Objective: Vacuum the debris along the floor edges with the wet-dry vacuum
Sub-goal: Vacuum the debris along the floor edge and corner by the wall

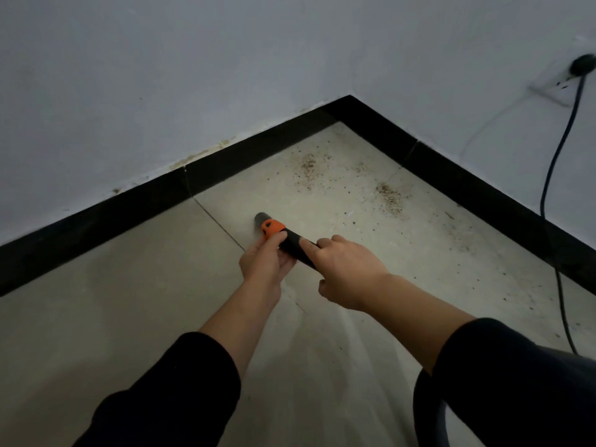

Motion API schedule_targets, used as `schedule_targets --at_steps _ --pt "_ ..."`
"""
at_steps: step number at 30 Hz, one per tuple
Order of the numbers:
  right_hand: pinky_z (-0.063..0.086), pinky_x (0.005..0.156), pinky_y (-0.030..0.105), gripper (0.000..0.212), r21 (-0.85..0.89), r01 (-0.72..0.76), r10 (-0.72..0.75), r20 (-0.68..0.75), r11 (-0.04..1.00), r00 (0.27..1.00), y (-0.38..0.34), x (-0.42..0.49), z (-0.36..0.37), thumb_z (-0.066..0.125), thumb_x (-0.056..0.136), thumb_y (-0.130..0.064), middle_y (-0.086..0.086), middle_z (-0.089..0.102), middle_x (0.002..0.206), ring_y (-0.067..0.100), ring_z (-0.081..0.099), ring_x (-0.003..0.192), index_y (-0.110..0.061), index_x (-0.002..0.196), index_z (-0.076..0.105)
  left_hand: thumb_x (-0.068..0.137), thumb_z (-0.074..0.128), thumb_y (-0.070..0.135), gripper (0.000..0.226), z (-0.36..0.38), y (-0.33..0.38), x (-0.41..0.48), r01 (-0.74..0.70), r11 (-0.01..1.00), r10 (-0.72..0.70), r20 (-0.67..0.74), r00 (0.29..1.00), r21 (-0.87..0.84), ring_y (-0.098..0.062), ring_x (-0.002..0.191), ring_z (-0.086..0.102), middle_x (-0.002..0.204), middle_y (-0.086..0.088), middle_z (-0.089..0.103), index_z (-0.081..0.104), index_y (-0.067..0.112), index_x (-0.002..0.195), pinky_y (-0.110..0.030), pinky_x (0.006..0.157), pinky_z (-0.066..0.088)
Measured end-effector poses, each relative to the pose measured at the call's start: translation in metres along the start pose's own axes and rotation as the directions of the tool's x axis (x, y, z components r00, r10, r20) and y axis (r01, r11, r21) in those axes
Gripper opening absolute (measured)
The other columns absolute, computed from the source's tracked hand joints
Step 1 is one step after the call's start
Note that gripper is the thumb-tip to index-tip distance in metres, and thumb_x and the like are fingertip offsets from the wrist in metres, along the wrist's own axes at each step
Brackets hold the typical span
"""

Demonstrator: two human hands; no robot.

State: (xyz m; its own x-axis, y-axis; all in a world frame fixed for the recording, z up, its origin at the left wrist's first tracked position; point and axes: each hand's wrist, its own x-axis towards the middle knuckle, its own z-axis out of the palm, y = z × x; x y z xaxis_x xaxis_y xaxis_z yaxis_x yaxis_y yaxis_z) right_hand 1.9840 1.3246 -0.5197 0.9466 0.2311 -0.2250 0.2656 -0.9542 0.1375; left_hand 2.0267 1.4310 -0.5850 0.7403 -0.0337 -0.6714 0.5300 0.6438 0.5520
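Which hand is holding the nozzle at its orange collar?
The left hand, thumb against the orange collar; the right hand grips the black tube further back.

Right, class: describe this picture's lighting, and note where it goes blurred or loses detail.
Head view: dim, flat light, no hard shadows or glare; the floor is brightest around the nozzle and darkens toward the lower corners; the debris reads as distinct specks; the socket at the right edge is smeared; the black sleeves show almost no detail.
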Motion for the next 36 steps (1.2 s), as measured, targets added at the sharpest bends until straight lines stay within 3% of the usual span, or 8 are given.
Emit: schedule_targets --at_steps 7,10,13,19,22,27,33,36 --pt "0.034 0.069 0.032 0.072 -0.026 -0.045 0.046 0.045 0.999 0.998 0.023 0.01 -0.001 0.052 0.089 -0.013 0.013 0.053 0.118 0.029 0.049 0.106 -0.01 0.151 0.014 0.088 0.067 0.003 0.03 0.031 -0.007 0.03 0.053 0.996 -0.053 -0.002 0.999 0.07 -0.031 0.094 0.071 0.104 -0.022 0.071 0.064 0.001 0.117 -0.039 0.079 0.059" --pt "0.033 0.071 0.032 0.072 -0.021 -0.066 0.068 0.058 0.998 0.996 0.03 0.008 -0.004 0.052 0.09 -0.012 0.015 0.053 0.12 0.03 0.049 0.107 -0.008 0.151 0.013 0.089 0.066 0.005 0.02 0.043 -0.005 0.028 0.087 0.982 -0.087 -0.008 0.996 0.169 -0.028 0.09 0.071 0.103 -0.022 0.07 0.064 0.006 0.109 -0.033 0.07 0.059" --pt "0.035 0.073 0.033 0.072 -0.001 -0.103 0.103 0.105 0.995 0.989 0.034 0.003 -0.014 0.05 0.09 -0.009 0.016 0.052 0.123 0.031 0.049 0.109 -0.007 0.151 0.013 0.091 0.064 0.006 0.024 0.055 -0.001 0.02 0.129 0.962 -0.124 -0.034 0.992 0.239 -0.023 0.082 0.07 0.103 -0.022 0.069 0.063 0.005 0.115 -0.029 0.058 0.057" --pt "0.039 0.072 0.034 0.071 0.026 -0.19 0.179 0.233 0.981 0.956 0.044 -0.016 -0.032 0.051 0.09 -0.005 0.017 0.053 0.122 0.03 0.049 0.11 -0.006 0.151 0.015 0.094 0.061 0.005 0.037 0.077 -0.008 -0.002 0.229 0.912 -0.229 -0.041 0.973 0.34 -0.029 0.093 0.066 0.118 -0.026 0.064 0.057 -0.003 0.13 -0.031 0.059 0.053" --pt "0.042 0.074 0.035 0.071 0.005 -0.191 0.182 0.273 0.982 0.945 0.058 -0.027 -0.029 0.053 0.091 -0.007 0.018 0.053 0.123 0.03 0.05 0.111 -0.004 0.151 0.014 0.093 0.061 0.005 0.033 0.086 -0.024 -0.008 0.259 0.894 -0.267 -0.029 0.963 0.365 -0.024 0.081 0.067 0.113 -0.024 0.065 0.058 -0.002 0.126 -0.03 0.056 0.053" --pt "0.041 0.071 0.034 0.071 0.033 -0.161 0.149 0.239 0.986 0.96 0.081 -0.029 -0.015 0.052 0.091 -0.007 0.017 0.053 0.121 0.029 0.05 0.108 -0.003 0.15 0.013 0.094 0.06 0.007 0.024 0.101 -0.034 0.004 0.267 0.857 -0.28 -0.037 0.959 0.44 -0.021 0.078 0.067 0.11 -0.024 0.064 0.059 0.002 0.117 -0.026 0.049 0.054" --pt "0.039 0.068 0.033 0.064 0.103 -0.173 0.14 0.268 0.98 0.953 0.102 -0.019 -0.032 0.054 0.09 -0.01 0.014 0.056 0.116 0.028 0.053 0.104 -0.003 0.147 0.024 0.095 0.058 0.008 0.021 0.136 -0.019 0.008 0.312 0.761 -0.33 -0.075 0.941 0.569 -0.024 0.075 0.063 0.091 -0.021 0.061 0.052 0.002 0.115 -0.033 0.064 0.052" --pt "0.036 0.064 0.033 0.055 0.119 -0.207 0.166 0.288 0.971 0.943 0.11 -0.014 -0.039 0.056 0.089 -0.012 0.011 0.059 0.108 0.027 0.054 0.099 -0.007 0.139 0.034 0.096 0.057 0.005 0.019 0.149 -0.018 0.014 0.311 0.729 -0.334 -0.08 0.939 0.61 -0.03 0.085 0.061 0.096 -0.024 0.059 0.049 0.003 0.113 -0.039 0.076 0.05"
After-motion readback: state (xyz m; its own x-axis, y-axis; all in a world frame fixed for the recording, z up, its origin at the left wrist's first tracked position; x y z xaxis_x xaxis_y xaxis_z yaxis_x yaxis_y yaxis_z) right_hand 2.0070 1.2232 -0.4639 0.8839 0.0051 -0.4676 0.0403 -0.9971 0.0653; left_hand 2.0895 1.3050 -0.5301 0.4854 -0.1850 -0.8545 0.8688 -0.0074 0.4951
